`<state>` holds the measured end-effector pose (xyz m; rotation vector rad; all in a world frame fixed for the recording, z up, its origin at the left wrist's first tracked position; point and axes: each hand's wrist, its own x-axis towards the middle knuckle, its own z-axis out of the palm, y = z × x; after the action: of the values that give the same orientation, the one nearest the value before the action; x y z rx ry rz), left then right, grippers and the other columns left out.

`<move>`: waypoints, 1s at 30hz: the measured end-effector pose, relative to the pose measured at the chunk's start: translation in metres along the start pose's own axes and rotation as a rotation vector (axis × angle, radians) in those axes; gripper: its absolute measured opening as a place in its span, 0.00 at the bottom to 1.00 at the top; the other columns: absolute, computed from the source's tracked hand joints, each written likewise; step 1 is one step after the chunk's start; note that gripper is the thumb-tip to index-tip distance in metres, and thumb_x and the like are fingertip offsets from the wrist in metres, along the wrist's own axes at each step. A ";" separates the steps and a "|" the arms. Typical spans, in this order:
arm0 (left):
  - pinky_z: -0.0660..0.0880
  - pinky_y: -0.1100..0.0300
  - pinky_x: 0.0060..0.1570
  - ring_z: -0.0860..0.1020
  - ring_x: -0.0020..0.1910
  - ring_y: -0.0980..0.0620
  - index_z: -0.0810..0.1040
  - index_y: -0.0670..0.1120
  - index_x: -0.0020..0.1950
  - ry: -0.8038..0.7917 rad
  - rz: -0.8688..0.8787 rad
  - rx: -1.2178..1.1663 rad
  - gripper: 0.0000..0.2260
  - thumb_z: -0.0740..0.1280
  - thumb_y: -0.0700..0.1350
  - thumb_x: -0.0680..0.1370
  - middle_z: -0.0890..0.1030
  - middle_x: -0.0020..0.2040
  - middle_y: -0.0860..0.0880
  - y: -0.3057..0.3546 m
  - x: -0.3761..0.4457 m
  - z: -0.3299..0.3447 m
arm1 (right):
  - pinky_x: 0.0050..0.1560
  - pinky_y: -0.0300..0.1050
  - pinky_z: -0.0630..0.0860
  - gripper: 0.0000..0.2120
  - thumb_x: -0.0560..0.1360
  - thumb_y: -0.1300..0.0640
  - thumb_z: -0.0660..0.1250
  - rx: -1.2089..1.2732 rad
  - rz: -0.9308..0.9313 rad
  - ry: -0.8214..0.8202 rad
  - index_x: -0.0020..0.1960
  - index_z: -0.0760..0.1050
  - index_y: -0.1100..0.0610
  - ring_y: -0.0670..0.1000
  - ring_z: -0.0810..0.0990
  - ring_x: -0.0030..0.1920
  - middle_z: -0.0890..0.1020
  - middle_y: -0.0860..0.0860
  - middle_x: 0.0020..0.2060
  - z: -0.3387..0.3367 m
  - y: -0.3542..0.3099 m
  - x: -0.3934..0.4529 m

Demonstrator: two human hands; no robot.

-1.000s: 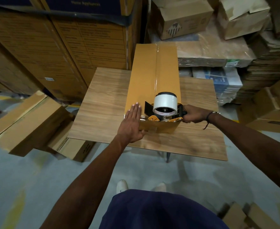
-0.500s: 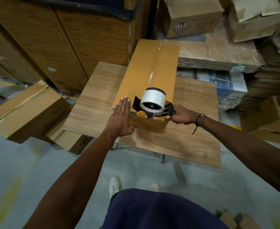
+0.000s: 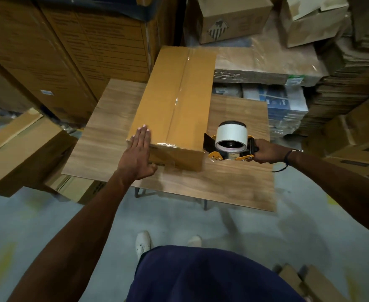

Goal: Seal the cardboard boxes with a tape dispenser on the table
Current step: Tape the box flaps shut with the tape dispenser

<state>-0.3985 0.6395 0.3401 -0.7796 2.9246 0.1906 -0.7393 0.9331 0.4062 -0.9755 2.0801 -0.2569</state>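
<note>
We see a small table (image 3: pixel 105 136) with a wood-grain top and thin dark legs, standing on a grey concrete floor (image 3: pixel 48 225). One long cardboard box (image 3: pixel 174 101) lies directly on the table top, and its far end reaches over the back edge. A strip of clear tape (image 3: pixel 180 90) runs along its top seam and down its near end. On the floor to the left, more cardboard boxes (image 3: pixel 20 153) lie just beside the table.
</note>
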 end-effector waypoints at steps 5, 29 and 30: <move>0.45 0.48 0.80 0.41 0.84 0.42 0.41 0.39 0.84 0.001 -0.007 -0.001 0.56 0.71 0.63 0.72 0.40 0.85 0.40 0.000 0.000 0.000 | 0.31 0.43 0.74 0.02 0.76 0.58 0.72 -0.028 0.003 0.003 0.47 0.81 0.56 0.50 0.75 0.31 0.82 0.52 0.33 -0.006 0.004 -0.001; 0.44 0.47 0.81 0.43 0.84 0.41 0.44 0.38 0.84 0.063 0.019 -0.120 0.54 0.73 0.57 0.71 0.44 0.85 0.40 -0.003 -0.001 0.003 | 0.48 0.52 0.74 0.19 0.79 0.49 0.69 -0.003 0.440 0.436 0.59 0.80 0.65 0.67 0.81 0.57 0.83 0.65 0.56 0.062 0.006 0.036; 0.44 0.47 0.81 0.43 0.84 0.41 0.44 0.38 0.84 0.067 0.022 -0.125 0.54 0.72 0.57 0.71 0.43 0.85 0.40 -0.003 0.000 0.005 | 0.49 0.52 0.76 0.18 0.77 0.51 0.71 0.021 0.474 0.474 0.59 0.80 0.65 0.67 0.81 0.57 0.83 0.64 0.56 0.074 0.007 0.039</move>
<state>-0.3966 0.6378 0.3354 -0.7853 3.0091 0.3587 -0.7029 0.9206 0.3320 -0.4030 2.6602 -0.2783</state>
